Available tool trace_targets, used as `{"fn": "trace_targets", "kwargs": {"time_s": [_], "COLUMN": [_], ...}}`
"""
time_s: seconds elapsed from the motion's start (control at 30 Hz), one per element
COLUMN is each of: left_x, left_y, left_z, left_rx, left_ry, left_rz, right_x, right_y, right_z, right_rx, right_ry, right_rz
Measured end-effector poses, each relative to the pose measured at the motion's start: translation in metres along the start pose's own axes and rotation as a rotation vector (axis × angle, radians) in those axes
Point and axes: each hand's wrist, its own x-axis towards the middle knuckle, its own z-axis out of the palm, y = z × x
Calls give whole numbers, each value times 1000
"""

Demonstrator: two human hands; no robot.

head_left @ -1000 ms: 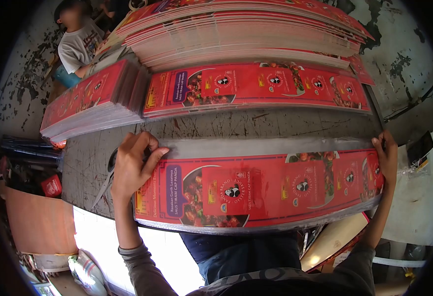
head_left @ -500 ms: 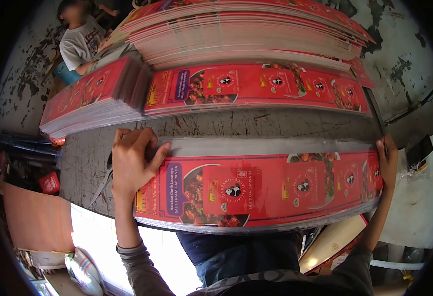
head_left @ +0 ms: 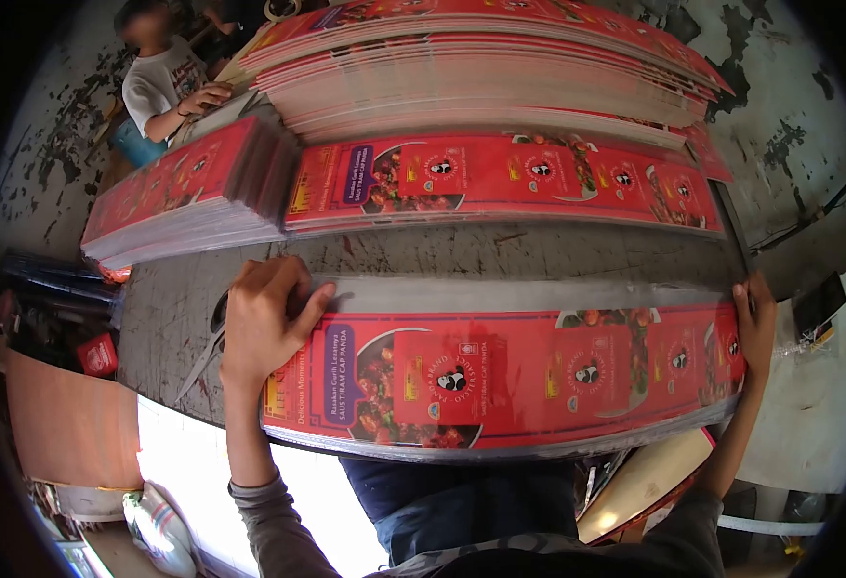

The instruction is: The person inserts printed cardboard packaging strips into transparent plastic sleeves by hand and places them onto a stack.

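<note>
A stack of long red printed strips (head_left: pixel 529 385) in clear plastic sleeves lies along the table edge nearest me, with panda logos and food pictures on the top one. My left hand (head_left: pixel 271 318) is closed at its far left corner, fingers curled and thumb pointing along the clear upper margin. At the right end my right hand (head_left: pixel 756 318) holds the short side between thumb and fingers. Scissors (head_left: pixel 203 361) lie beside my left wrist, the handle partly hidden behind the hand.
Across the grey scratched table (head_left: pixel 394 252) lies another sleeved red stack (head_left: pixel 500 178). A shorter stack (head_left: pixel 172 197) sits at the left, and a tall pile of red-printed sheets (head_left: pixel 490 82) rises behind. A person (head_left: pixel 168 82) is at the far left. Dark rolls (head_left: pixel 57 284) lie left of the table.
Both hands stay at the ends of the near stack, with only a slight shift. At the far left, the other person's hand has come up into sight over the pale material there.
</note>
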Motion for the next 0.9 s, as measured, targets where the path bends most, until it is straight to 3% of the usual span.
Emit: {"fn": "trace_targets", "kwargs": {"time_s": [0.9], "left_x": [-2], "left_y": [-2], "left_z": [0], "left_rx": [87], "left_ry": [53], "left_rz": [18], "right_x": [-1], "right_y": [-7], "right_z": [2], "right_rx": [5], "right_ry": [26], "right_rz": [-8]}}
